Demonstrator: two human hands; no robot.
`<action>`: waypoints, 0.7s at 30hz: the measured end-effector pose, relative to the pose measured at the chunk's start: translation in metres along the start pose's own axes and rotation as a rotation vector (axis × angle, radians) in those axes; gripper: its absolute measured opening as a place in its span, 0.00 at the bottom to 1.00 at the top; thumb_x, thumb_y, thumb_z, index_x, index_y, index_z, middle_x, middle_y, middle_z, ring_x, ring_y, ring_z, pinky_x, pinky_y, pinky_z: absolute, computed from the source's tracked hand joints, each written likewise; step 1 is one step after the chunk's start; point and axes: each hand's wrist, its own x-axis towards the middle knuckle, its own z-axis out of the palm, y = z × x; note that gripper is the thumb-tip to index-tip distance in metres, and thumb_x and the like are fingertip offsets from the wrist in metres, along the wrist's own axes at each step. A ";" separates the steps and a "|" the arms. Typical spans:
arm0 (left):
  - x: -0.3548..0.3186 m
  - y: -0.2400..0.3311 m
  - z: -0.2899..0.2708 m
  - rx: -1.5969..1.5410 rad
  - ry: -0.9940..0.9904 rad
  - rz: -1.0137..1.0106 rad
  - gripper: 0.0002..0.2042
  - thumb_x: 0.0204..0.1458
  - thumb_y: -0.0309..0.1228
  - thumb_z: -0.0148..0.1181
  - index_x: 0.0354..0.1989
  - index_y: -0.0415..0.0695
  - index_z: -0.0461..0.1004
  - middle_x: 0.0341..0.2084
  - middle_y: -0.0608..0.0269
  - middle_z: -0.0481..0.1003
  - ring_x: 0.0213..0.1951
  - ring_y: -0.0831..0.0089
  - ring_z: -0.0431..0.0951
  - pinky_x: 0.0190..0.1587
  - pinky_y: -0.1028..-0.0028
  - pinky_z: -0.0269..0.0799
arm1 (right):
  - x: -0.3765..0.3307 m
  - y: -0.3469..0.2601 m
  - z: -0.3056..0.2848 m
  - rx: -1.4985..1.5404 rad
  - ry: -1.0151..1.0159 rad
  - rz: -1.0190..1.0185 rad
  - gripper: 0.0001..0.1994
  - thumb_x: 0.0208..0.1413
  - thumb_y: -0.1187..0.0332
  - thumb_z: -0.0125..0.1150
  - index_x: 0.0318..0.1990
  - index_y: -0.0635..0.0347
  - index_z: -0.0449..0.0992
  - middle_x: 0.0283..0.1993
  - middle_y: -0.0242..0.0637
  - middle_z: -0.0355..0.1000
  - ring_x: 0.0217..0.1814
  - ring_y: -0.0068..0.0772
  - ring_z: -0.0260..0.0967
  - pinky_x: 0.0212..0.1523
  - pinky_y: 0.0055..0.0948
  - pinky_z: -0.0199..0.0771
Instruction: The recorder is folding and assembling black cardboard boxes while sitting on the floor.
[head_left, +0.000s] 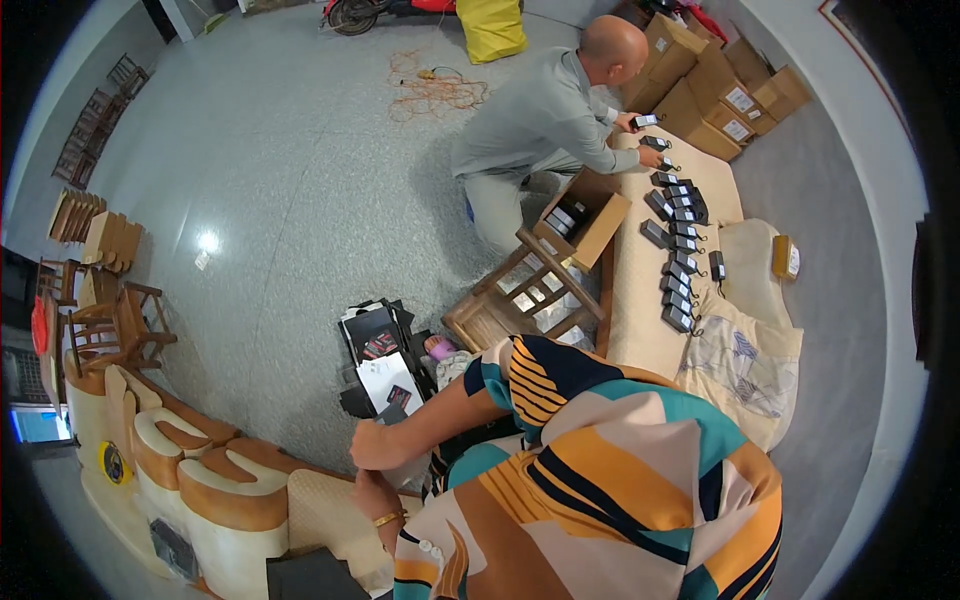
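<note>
My right hand (371,445) is closed in a fist, its forearm reaching left across the view. Just below it and touching it is my left hand (376,496), with a gold bracelet at the wrist; its fingers curl closed too. Whatever the two hands grip is mostly hidden; a greyish, film-like piece (405,472) shows beside them. Right beyond my hands lies a pile of black flat boxes (372,325) on the floor. A white sheet or lid (388,378) rests on the pile, with a small dark card (399,396) on it.
A wooden chair (490,318) stands right of the pile. Behind it, a co-worker (530,130) crouches by an open carton (600,215) and handles black boxes along a cream couch (640,290). Another sofa (230,490) is at lower left. An orange cord (435,92) lies on the floor.
</note>
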 end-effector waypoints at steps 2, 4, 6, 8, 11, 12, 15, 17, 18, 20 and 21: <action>-0.017 -0.011 0.004 -0.042 0.048 0.047 0.06 0.47 0.26 0.48 0.32 0.43 0.71 0.23 0.49 0.72 0.26 0.50 0.72 0.25 0.59 0.66 | -0.004 -0.011 0.016 0.013 0.010 -0.061 0.05 0.31 0.67 0.57 0.17 0.56 0.76 0.20 0.39 0.72 0.23 0.38 0.71 0.16 0.37 0.65; -0.031 -0.020 0.009 -0.083 0.093 0.080 0.06 0.47 0.25 0.48 0.32 0.43 0.71 0.22 0.49 0.72 0.25 0.50 0.72 0.24 0.59 0.66 | -0.010 -0.021 0.027 0.036 0.013 -0.131 0.06 0.31 0.66 0.57 0.17 0.57 0.76 0.20 0.40 0.72 0.23 0.39 0.71 0.16 0.38 0.65; -0.040 -0.028 0.008 -0.103 0.022 0.129 0.07 0.45 0.23 0.49 0.32 0.44 0.71 0.22 0.49 0.72 0.25 0.51 0.73 0.24 0.60 0.67 | -0.018 -0.027 0.026 0.102 0.013 -0.201 0.06 0.31 0.66 0.56 0.16 0.59 0.75 0.19 0.42 0.71 0.22 0.41 0.70 0.17 0.39 0.66; -0.046 -0.041 0.015 -0.110 0.026 0.176 0.06 0.44 0.23 0.49 0.31 0.44 0.71 0.21 0.50 0.72 0.24 0.52 0.73 0.23 0.61 0.67 | -0.022 -0.033 0.020 0.085 -0.042 -0.274 0.07 0.31 0.66 0.55 0.16 0.59 0.75 0.18 0.42 0.71 0.21 0.42 0.70 0.18 0.39 0.65; -0.076 -0.059 0.025 -0.056 0.021 0.191 0.04 0.43 0.23 0.49 0.28 0.43 0.70 0.19 0.51 0.72 0.22 0.53 0.72 0.22 0.62 0.67 | -0.015 -0.053 0.028 0.092 -0.067 -0.437 0.08 0.32 0.66 0.54 0.16 0.60 0.75 0.18 0.43 0.71 0.21 0.42 0.69 0.18 0.40 0.65; -0.088 -0.064 0.029 -0.004 0.003 0.148 0.03 0.43 0.23 0.49 0.26 0.42 0.70 0.18 0.52 0.71 0.21 0.53 0.72 0.22 0.63 0.67 | -0.013 -0.060 0.032 0.125 -0.052 -0.528 0.08 0.33 0.65 0.54 0.17 0.60 0.75 0.19 0.43 0.71 0.21 0.42 0.69 0.19 0.40 0.66; -0.115 -0.089 0.059 -0.098 0.073 0.153 0.04 0.43 0.28 0.53 0.23 0.41 0.69 0.16 0.51 0.70 0.19 0.53 0.72 0.21 0.63 0.67 | -0.006 -0.078 0.047 0.103 -0.119 -0.721 0.07 0.34 0.66 0.54 0.15 0.58 0.75 0.18 0.39 0.71 0.19 0.39 0.69 0.16 0.36 0.63; -0.129 -0.088 0.065 -0.122 0.062 0.070 0.08 0.42 0.34 0.57 0.23 0.41 0.70 0.16 0.51 0.69 0.20 0.53 0.71 0.21 0.63 0.66 | -0.007 -0.081 0.055 0.140 -0.126 -0.737 0.07 0.34 0.66 0.54 0.15 0.58 0.75 0.18 0.39 0.71 0.19 0.39 0.69 0.15 0.36 0.63; -0.132 -0.099 0.076 -0.120 0.059 0.068 0.08 0.42 0.34 0.57 0.23 0.41 0.70 0.16 0.51 0.69 0.20 0.53 0.71 0.21 0.63 0.66 | -0.006 -0.081 0.057 0.167 -0.130 -0.749 0.07 0.34 0.66 0.54 0.15 0.57 0.75 0.18 0.39 0.71 0.19 0.39 0.69 0.15 0.36 0.63; -0.132 -0.108 0.089 -0.060 0.103 -0.020 0.07 0.42 0.31 0.58 0.28 0.41 0.72 0.18 0.52 0.71 0.22 0.55 0.73 0.24 0.66 0.68 | -0.004 -0.078 0.056 0.189 -0.103 -0.716 0.07 0.34 0.66 0.54 0.15 0.57 0.75 0.18 0.39 0.71 0.19 0.39 0.69 0.15 0.36 0.63; -0.134 -0.111 0.094 -0.059 0.100 -0.020 0.07 0.42 0.31 0.58 0.28 0.41 0.72 0.18 0.52 0.71 0.22 0.55 0.73 0.24 0.66 0.68 | -0.001 -0.076 0.054 0.202 -0.074 -0.678 0.07 0.35 0.66 0.54 0.15 0.57 0.75 0.17 0.39 0.71 0.19 0.39 0.69 0.15 0.35 0.63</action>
